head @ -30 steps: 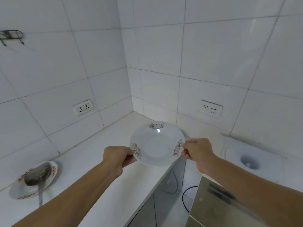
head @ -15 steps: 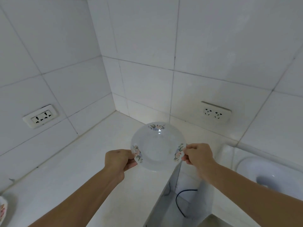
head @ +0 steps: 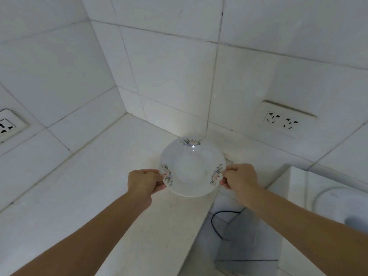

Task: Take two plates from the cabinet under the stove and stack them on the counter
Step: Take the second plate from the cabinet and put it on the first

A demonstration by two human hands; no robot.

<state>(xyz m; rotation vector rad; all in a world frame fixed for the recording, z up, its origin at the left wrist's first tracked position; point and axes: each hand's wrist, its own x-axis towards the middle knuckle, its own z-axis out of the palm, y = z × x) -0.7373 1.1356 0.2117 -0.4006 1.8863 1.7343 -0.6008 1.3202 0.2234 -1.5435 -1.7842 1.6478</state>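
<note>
Head view: left hand (head: 144, 181) and right hand (head: 240, 178) each pinch opposite rims of a white flowered plate (head: 192, 169), held level over the white counter (head: 83, 198) near the tiled corner.

The plate (head: 192, 168) looks like glossy glazed white ceramic with printed flowers on its rim, the wall tiles (head: 171, 62) are smooth and faintly shiny, and the counter (head: 103, 176) is pale, matt, finely speckled stone.
</note>
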